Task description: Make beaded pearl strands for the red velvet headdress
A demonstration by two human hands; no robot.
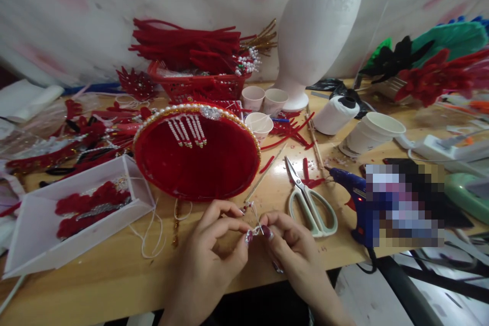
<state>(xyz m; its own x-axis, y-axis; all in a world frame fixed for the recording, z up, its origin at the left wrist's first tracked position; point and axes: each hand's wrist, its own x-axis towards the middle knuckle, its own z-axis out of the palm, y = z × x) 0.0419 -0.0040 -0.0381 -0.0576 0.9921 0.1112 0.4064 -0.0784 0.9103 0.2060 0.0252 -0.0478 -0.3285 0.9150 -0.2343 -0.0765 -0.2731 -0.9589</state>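
In front of the table edge my left hand (216, 249) pinches a small looped piece of white thread (255, 231) between thumb and fingertips. My right hand (296, 254) is closed on a thin needle (260, 224), whose tip is close to that loop. A few small beads (248, 205) show just above the fingertips; how they join the thread is unclear. Beyond my hands stands a red velvet round headpiece (214, 173), rimmed with pearls and gold trim, with short pearl strands on its face. Scissors (310, 209) with pale green handles lie right of my hands.
A white box (42, 244) with red and silver ornaments is at left. Behind are a red basket (198, 86), paper cups (259, 125) and a foam head (317, 25). On the right are a thread spool (332, 116), a blue glue gun (349, 183) and a pixelated area.
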